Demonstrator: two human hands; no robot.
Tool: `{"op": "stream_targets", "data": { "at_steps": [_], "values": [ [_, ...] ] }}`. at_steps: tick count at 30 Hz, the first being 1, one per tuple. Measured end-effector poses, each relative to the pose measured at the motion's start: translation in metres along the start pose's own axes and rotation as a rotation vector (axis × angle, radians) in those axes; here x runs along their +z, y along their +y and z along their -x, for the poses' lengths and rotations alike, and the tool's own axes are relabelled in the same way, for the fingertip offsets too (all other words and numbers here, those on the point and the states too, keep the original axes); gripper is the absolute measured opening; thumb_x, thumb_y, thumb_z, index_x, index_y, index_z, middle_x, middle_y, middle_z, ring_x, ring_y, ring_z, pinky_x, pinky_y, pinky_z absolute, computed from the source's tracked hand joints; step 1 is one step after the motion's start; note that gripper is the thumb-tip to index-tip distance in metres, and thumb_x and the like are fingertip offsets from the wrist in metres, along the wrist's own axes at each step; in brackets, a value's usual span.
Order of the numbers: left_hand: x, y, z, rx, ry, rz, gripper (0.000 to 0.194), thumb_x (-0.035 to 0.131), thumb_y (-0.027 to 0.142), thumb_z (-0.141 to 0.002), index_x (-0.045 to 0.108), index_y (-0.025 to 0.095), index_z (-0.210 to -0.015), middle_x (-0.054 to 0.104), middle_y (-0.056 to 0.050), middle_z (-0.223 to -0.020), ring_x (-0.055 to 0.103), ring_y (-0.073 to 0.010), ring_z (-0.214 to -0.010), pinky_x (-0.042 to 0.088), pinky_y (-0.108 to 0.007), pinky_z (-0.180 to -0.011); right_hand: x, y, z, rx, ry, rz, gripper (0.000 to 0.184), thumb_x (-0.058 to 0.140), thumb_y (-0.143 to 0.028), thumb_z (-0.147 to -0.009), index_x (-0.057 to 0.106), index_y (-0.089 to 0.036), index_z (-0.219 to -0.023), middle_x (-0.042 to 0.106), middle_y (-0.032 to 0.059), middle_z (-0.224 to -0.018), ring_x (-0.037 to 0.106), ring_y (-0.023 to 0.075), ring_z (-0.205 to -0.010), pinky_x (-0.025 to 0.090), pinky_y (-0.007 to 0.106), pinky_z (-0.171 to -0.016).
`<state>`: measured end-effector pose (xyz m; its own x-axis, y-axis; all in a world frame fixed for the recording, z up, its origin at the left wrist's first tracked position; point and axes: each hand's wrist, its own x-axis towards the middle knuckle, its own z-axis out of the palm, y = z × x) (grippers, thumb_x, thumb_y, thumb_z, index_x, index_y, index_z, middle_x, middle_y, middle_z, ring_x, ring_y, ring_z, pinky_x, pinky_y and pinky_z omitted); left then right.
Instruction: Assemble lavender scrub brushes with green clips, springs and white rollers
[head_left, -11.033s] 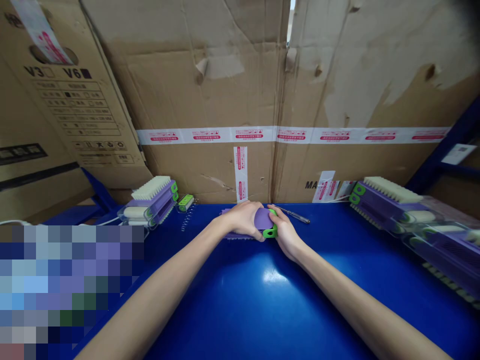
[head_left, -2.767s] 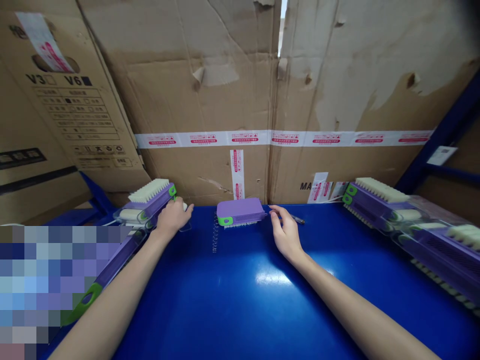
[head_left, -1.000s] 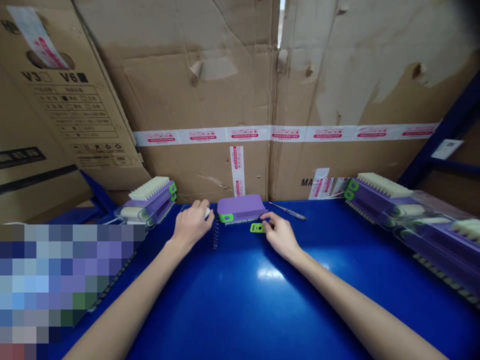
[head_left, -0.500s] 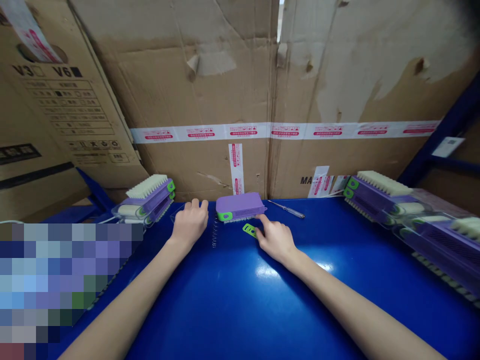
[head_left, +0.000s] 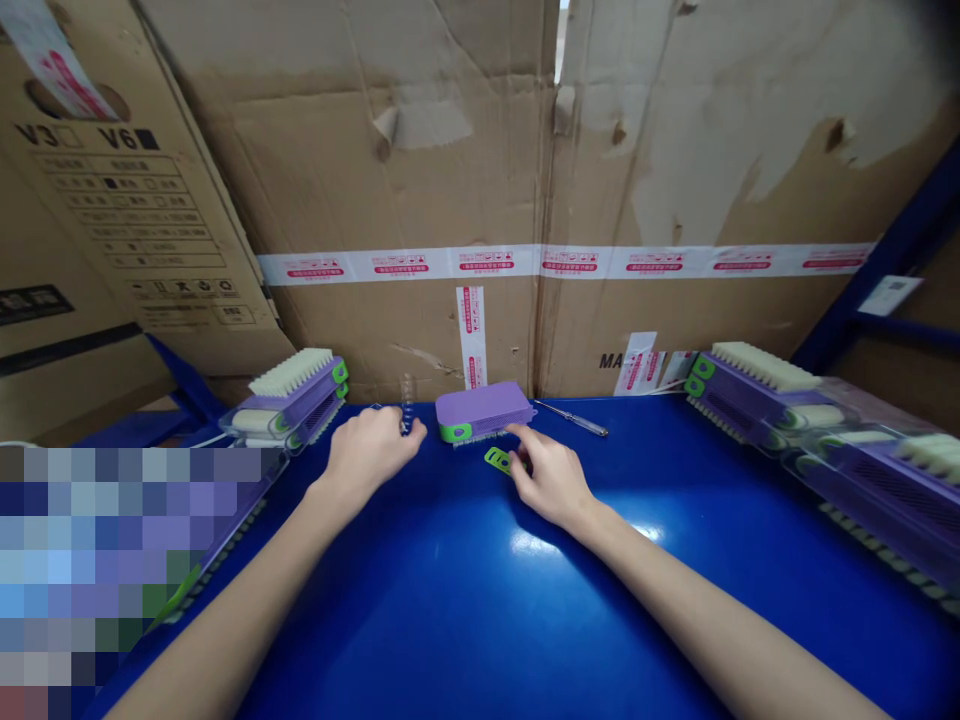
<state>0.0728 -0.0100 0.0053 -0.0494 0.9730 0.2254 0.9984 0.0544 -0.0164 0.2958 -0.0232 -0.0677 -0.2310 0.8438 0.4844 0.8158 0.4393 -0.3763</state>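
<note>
Purple brush block (head_left: 485, 409) with a green end cap, lying at the far middle of the blue table (head_left: 480, 600).
The left hand (head_left: 369, 449), at its 9 o'clock, pinches a thin wire spring (head_left: 406, 402) upright. The right hand (head_left: 550, 478), at its 5 o'clock, rests fingertips on a loose green clip (head_left: 496, 459), fingers narrowly spread. A screwdriver (head_left: 574, 418) lies at 3 o'clock; stacked brushes (head_left: 296, 395) lie beyond the left hand.

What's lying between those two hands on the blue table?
In the head view, the purple brush sits between the left hand and right hand.
</note>
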Motion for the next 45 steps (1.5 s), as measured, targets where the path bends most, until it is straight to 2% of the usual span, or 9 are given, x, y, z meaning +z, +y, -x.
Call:
{"op": "stream_targets", "data": {
  "at_steps": [3, 8, 14, 17, 20, 26, 33, 38, 45],
  "values": [
    [-0.006, 0.008, 0.004, 0.034, 0.154, 0.168, 0.038, 0.038, 0.048, -0.083, 0.059, 0.018, -0.070, 0.063, -0.007, -0.065, 0.061, -0.0226, -0.065, 0.038, -0.028, -0.058, 0.001, 0.002, -0.001, -0.162, -0.052, -0.095, 0.048, 0.049, -0.019, -0.079, 0.047, -0.018, -0.127, 0.063, 0.0113, -0.115, 0.056, 0.0245, -0.107, 0.046, 0.039, -0.086],
    [0.018, 0.036, 0.010, 0.410, 0.019, 0.520, 0.031, 0.042, 0.040, -0.086, 0.053, 0.018, -0.066, 0.059, 0.000, -0.062, 0.053, -0.0129, -0.058, 0.035, -0.024, -0.057, 0.005, 0.005, -0.001, -0.235, -0.073, -0.134, 0.056, 0.047, -0.018, -0.081, 0.038, -0.017, -0.136, 0.054, 0.0133, -0.129, 0.049, 0.0250, -0.118, 0.040, 0.046, -0.098],
    [0.049, 0.047, 0.000, 0.482, 0.135, 0.483, 0.021, 0.048, 0.031, -0.082, 0.049, 0.018, -0.066, 0.058, -0.003, -0.075, 0.054, -0.0167, -0.077, 0.043, -0.029, -0.071, 0.003, 0.010, -0.005, -0.199, 0.311, 0.041, 0.070, 0.043, -0.008, -0.080, 0.018, -0.014, -0.145, 0.040, 0.0182, -0.140, 0.035, 0.0288, -0.130, 0.036, 0.052, -0.102],
    [0.046, 0.044, 0.004, 0.667, 0.130, 0.499, 0.016, 0.049, 0.030, -0.083, 0.054, 0.019, -0.072, 0.060, -0.004, -0.085, 0.055, -0.0171, -0.085, 0.045, -0.030, -0.078, 0.002, 0.013, -0.009, -0.231, 0.316, 0.167, 0.064, 0.044, -0.007, -0.080, 0.029, -0.017, -0.142, 0.036, 0.0150, -0.145, 0.028, 0.0292, -0.135, 0.029, 0.054, -0.106],
    [0.040, 0.047, 0.009, 0.793, 0.083, 0.527, 0.015, 0.050, 0.032, -0.084, 0.058, 0.019, -0.083, 0.061, -0.006, -0.095, 0.055, -0.0185, -0.095, 0.046, -0.032, -0.084, 0.005, 0.017, -0.011, -0.248, 0.238, 0.185, 0.042, 0.045, -0.010, -0.083, 0.054, -0.019, -0.123, 0.056, 0.0121, -0.129, 0.043, 0.0273, -0.126, 0.027, 0.053, -0.106],
    [0.045, 0.055, 0.005, 0.723, -0.083, 0.511, 0.040, 0.051, 0.044, -0.085, 0.053, 0.020, -0.116, 0.059, -0.008, -0.117, 0.054, -0.0227, -0.109, 0.043, -0.039, -0.094, 0.005, 0.027, -0.014, 0.121, 0.351, -0.210, 0.021, 0.049, -0.029, -0.086, 0.063, -0.017, -0.095, 0.070, 0.0107, -0.094, 0.064, 0.0241, -0.089, 0.044, 0.042, -0.086],
    [0.055, 0.067, 0.001, 0.714, -0.037, 0.405, 0.030, 0.050, 0.031, -0.086, 0.055, 0.020, -0.113, 0.062, -0.008, -0.107, 0.056, -0.0242, -0.102, 0.044, -0.039, -0.088, 0.002, 0.023, -0.019, 0.493, 0.369, -0.923, 0.045, 0.052, -0.061, -0.077, 0.058, -0.017, -0.077, 0.066, 0.0061, -0.074, 0.060, 0.0164, -0.065, 0.046, 0.025, -0.053],
    [0.059, 0.077, -0.001, 0.546, -0.124, 0.687, 0.032, 0.045, 0.028, -0.087, 0.050, 0.024, -0.119, 0.063, 0.000, -0.075, 0.062, -0.0180, -0.072, 0.046, -0.029, -0.066, 0.002, 0.016, -0.019, 0.553, 0.297, -1.119, 0.047, 0.059, -0.063, -0.071, 0.060, -0.016, -0.076, 0.050, -0.0048, -0.052, 0.044, 0.0081, -0.042, 0.031, 0.019, -0.036],
    [0.068, 0.088, -0.002, 0.241, -0.377, 1.342, 0.022, 0.051, 0.035, -0.082, 0.055, 0.015, -0.089, 0.053, 0.003, -0.061, 0.052, -0.0099, -0.041, 0.038, -0.019, -0.036, -0.003, 0.013, -0.018, 0.588, 0.180, -1.266, 0.042, 0.077, -0.047, -0.059, 0.061, -0.014, -0.081, 0.063, -0.0001, -0.064, 0.059, 0.0107, -0.055, 0.047, 0.023, -0.054]
  ]
}}
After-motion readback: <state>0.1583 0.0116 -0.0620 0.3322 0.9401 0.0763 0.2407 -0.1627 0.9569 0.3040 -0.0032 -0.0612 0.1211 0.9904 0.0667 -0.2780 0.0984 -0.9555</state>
